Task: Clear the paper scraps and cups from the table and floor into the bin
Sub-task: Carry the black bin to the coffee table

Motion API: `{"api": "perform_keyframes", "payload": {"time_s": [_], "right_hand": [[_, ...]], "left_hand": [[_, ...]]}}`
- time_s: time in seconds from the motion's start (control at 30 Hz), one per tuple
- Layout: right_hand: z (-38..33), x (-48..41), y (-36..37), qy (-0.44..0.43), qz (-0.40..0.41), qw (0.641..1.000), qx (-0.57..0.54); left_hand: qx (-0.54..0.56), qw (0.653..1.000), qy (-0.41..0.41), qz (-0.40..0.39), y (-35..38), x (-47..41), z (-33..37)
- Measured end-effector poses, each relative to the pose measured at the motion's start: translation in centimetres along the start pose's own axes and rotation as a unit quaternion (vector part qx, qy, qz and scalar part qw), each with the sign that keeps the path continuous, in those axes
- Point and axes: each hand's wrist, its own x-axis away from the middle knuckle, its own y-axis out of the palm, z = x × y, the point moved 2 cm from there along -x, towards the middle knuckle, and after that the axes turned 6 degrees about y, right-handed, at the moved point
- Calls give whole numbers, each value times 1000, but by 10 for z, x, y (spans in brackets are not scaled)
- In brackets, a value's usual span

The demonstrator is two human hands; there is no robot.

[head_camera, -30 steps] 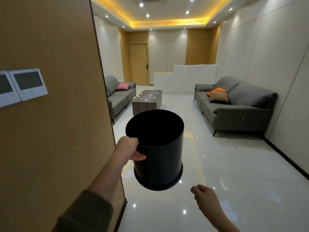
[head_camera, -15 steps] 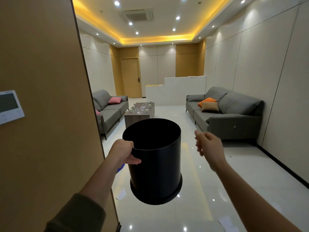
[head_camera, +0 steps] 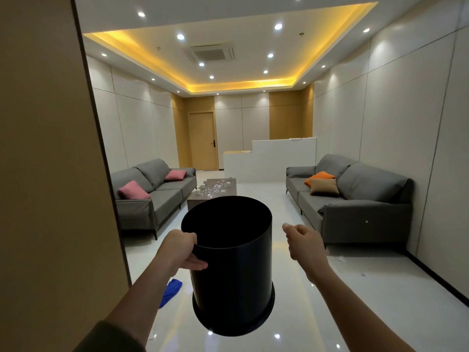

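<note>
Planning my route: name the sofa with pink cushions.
The left sofa: two pink cushions. The right sofa holds an orange cushion and a brown cushion.

Olive-brown sleeve (head_camera: 111,337) bunched near the left elbow; right forearm (head_camera: 355,298) bare.

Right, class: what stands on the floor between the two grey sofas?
In the head view, a low coffee table strewn with paper scraps and small white cups, nearer the left sofa; the floor toward the right sofa looks bare.
</note>
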Motion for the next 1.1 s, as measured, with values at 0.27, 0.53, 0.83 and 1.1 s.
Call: {"api": "perform_keyframes", "payload": {"time_s": [0.27, 0.53, 0.83, 1.1], "right_hand": [[18, -92, -1, 7, -15, 1000, -18], [44, -197, 32, 7, -32, 999, 14], [46, -403, 103, -33, -4, 999, -9], [52, -562, 149, -24, 26, 999, -17]], "left_hand": [[12, 1000, 6, 3, 41, -87, 22], [8, 1000, 3, -15, 81, -207, 22], [-7, 998, 19, -55, 107, -416, 45], [-34, 997, 44, -56, 126, -583, 91]]}}
